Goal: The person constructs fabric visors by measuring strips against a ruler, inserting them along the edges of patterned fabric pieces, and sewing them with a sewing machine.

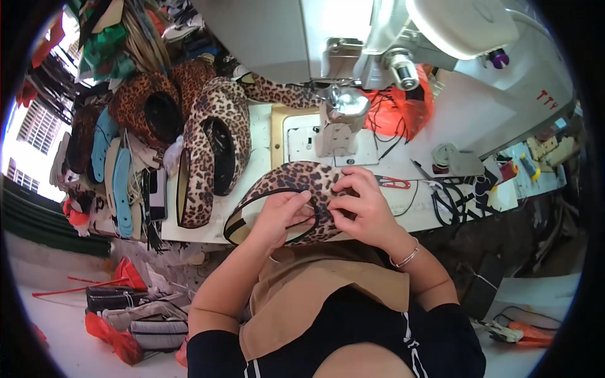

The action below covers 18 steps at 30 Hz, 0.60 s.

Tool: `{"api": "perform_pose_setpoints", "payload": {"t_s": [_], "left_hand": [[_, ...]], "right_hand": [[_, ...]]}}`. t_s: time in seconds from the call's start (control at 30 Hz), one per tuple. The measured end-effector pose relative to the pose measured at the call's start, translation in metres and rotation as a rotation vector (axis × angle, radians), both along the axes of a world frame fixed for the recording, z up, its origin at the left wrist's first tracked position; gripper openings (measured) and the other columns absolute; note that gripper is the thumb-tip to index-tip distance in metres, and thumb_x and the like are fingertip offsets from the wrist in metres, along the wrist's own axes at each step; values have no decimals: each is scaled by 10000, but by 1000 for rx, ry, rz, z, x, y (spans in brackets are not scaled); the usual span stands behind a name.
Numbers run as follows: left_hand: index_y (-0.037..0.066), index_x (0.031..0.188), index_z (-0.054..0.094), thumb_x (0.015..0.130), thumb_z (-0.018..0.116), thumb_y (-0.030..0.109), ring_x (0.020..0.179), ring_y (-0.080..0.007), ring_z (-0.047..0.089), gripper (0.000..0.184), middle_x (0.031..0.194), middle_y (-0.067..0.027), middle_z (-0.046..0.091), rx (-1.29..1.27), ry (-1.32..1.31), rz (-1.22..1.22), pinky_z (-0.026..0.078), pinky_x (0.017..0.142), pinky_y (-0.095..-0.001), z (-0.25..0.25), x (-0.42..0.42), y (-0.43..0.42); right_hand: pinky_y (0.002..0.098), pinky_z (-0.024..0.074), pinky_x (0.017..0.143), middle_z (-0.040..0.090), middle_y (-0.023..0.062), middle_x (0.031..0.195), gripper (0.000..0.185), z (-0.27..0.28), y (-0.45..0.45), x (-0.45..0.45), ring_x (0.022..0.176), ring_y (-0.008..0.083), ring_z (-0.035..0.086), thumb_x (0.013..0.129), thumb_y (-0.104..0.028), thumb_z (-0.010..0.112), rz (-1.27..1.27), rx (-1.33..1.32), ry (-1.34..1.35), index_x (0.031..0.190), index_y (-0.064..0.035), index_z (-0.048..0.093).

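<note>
A leopard-print shoe upper (290,177) with dark edging lies at the table's front edge, its opening facing me. My left hand (274,217) reaches into that opening, thumb and fingers closed on the inner edge. From the right, my right hand (365,208) pinches the upper's print near its rounded end; whether something small is between those fingertips I cannot make out. Just behind the upper stands the sewing machine's head (337,129) over its metal plate. A red-handled tool (394,183), perhaps thread snips, lies beside my right hand.
More leopard-print uppers (200,148) are piled at the left, beside blue sole-shaped pieces (122,192). A red plastic bag (400,110) sits behind the machine head. Black straps (450,205) and a pointed metal tool (421,169) lie at the right.
</note>
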<state>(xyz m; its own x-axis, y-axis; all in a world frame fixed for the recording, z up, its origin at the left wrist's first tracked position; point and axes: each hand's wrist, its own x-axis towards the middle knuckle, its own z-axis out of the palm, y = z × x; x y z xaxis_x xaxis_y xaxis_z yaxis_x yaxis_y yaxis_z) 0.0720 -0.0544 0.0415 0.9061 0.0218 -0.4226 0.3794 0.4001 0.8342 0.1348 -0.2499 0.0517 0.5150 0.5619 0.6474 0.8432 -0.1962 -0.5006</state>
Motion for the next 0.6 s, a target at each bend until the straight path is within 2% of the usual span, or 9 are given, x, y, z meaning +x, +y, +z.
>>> {"api": "perform_pose_setpoints", "payload": {"t_s": [0.07,0.37,0.6], "left_hand": [[12,863,622,912,634,227,703,-137,623,220,790,-64,626,-45,12,-75,550,666,-273,-2,-1,7],[0,874,633,910,635,212,712,-114,622,215,807,-52,630,-49,-4,-143,541,668,-247,-1,-1,5],[-10,947,643,851,669,82,737,-92,625,135,845,-42,645,-14,-71,-128,539,687,-231,2,-3,1]], "right_hand": [[425,478,881,571,72,940,141,-1,1,-2,1062,345,530,644,-42,712,-16,5,12,775,-61,662],[411,485,852,568,75,944,160,3,4,-10,1042,336,530,628,-36,720,-93,-47,-63,774,-55,658],[409,482,840,567,79,930,159,8,8,-14,1017,333,528,618,-23,714,-100,-54,-96,760,-44,646]]}}
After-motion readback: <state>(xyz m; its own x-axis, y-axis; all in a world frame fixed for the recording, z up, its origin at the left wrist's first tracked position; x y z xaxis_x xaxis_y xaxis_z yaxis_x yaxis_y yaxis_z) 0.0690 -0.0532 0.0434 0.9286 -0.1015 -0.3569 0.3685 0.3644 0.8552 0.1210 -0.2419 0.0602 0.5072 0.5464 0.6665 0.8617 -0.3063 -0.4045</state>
